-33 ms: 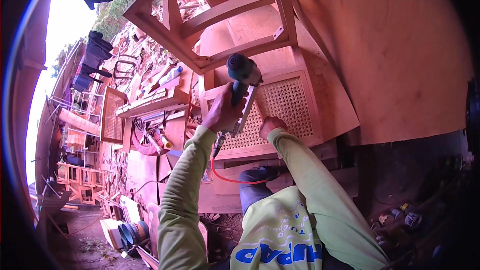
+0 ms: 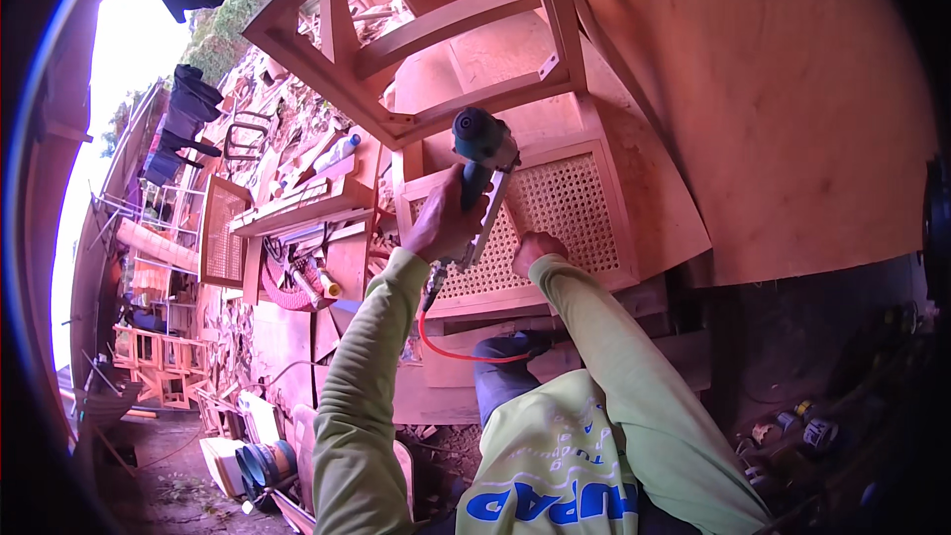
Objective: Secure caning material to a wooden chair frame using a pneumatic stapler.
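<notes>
My left hand (image 2: pixel 444 223) is wrapped around the grip of an air nail gun (image 2: pixel 487 143), with its dark rounded head uppermost. A red air hose (image 2: pixel 446 352) runs from its lower end towards my lap. The gun is over a wooden-framed cane panel (image 2: pixel 570 200) that lies on the work surface; its nose is hidden from me. My right hand (image 2: pixel 538 250) rests on the cane panel beside the middle bar, fingers curled in. What those fingers grip, if anything, is hidden. Beyond the panel stands a wooden chair-like frame (image 2: pixel 451 30) with open sections.
A large brown board (image 2: pixel 773 119) fills the right side. To the left are stacked wood pieces (image 2: pixel 302 208), another cane panel (image 2: pixel 223 228) and a coiled hose (image 2: pixel 287 287). Buckets (image 2: pixel 265 461) stand at the lower left. Power tools (image 2: pixel 812 426) lie in shade at the lower right.
</notes>
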A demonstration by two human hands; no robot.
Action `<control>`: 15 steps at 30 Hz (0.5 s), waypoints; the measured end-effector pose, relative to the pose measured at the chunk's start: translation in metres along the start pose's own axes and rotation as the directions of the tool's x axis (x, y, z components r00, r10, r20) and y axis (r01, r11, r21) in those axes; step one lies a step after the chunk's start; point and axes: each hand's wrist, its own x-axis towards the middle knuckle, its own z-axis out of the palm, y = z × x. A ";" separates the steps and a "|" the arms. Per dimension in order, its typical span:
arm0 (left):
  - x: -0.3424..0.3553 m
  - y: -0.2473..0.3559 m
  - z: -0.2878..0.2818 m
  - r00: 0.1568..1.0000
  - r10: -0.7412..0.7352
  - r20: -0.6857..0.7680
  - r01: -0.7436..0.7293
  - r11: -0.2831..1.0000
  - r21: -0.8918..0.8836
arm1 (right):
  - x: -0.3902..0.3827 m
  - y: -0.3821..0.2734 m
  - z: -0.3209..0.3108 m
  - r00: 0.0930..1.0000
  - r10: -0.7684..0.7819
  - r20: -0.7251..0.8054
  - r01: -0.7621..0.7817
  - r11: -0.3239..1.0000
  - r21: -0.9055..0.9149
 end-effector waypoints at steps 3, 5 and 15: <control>0.009 -0.007 0.006 0.999 -0.042 0.029 0.039 0.994 0.106 | -0.011 0.001 0.001 0.993 0.004 -0.115 0.003 0.998 0.062; 0.014 -0.010 0.007 0.999 -0.019 0.049 0.014 0.994 0.106 | -0.008 0.001 -0.005 0.999 0.014 -0.049 -0.011 0.998 0.064; 0.030 0.004 -0.001 0.968 -0.188 0.166 0.174 0.980 0.092 | -0.015 0.003 -0.010 1.000 -0.018 -0.020 0.020 0.993 0.120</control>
